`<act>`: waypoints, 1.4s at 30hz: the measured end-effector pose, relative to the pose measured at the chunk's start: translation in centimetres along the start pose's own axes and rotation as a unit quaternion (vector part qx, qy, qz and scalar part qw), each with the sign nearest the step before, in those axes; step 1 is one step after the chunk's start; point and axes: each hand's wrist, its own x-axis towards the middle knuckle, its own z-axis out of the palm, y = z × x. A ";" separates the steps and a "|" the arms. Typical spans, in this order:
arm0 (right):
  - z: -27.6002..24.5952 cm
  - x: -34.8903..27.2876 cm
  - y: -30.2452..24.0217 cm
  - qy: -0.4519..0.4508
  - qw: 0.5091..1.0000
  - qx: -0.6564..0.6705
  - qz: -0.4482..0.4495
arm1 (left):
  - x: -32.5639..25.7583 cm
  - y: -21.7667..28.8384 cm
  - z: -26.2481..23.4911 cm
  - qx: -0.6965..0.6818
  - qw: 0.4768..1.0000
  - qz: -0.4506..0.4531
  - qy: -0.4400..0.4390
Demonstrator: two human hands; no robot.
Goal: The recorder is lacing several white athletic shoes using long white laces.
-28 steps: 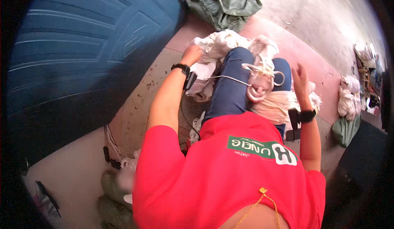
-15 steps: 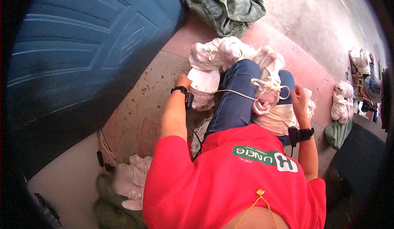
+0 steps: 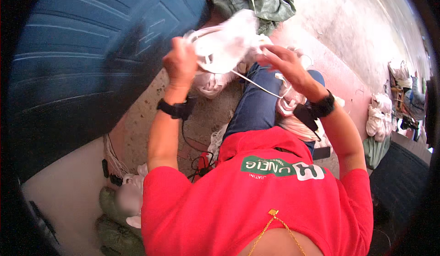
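My left hand [image 3: 180, 63] is raised near the blue door, its fingers closed on the edge of a white fabric piece [image 3: 224, 49] that looks like a shoe upper. Motion blurs the piece, so its details are unclear. My right hand [image 3: 288, 68] reaches in from the other side, fingers stretched toward the piece's right end; whether they touch it I cannot tell. A white cord [image 3: 256, 84] runs from below the piece to a pinkish-white laced bundle [image 3: 289, 104] on my lap. Another pale bundle [image 3: 211, 84] sits beneath the lifted piece.
A blue panelled door [image 3: 105, 59] stands at the left. Ahead lies a crumpled green sack [image 3: 275, 4]. More white bundles [image 3: 379, 118] rest on a green bag [image 3: 378, 150] at the right. White fabric [image 3: 130, 196] and green sacks [image 3: 121, 237] lie at the lower left.
Both hands have moved up and forward. My left hand has lifted the white piece from the pile beside my knee, and my right hand has come inward from beside my right knee.
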 end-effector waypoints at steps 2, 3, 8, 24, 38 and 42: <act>2.0 1.2 -1.4 0.009 0.995 0.101 -0.015 | -0.4 5.0 0.1 -0.022 0.991 0.134 -0.012; 2.8 2.2 -1.6 0.016 0.976 0.218 0.010 | -1.1 7.2 0.1 -0.022 0.978 0.208 -0.019; 0.4 -1.5 -0.9 0.106 0.981 0.132 -0.098 | -1.7 9.9 0.2 -0.296 0.937 0.088 -0.161; -4.1 -15.5 14.7 0.205 0.815 0.541 0.030 | -10.0 14.4 6.9 -0.080 0.924 0.031 -0.372; 1.4 -11.4 19.5 0.242 0.657 0.710 0.075 | -11.7 16.9 9.6 0.098 0.920 0.141 -0.352; 0.4 -13.2 18.8 0.260 0.683 0.651 0.205 | -11.8 16.5 12.2 0.112 0.927 0.136 -0.331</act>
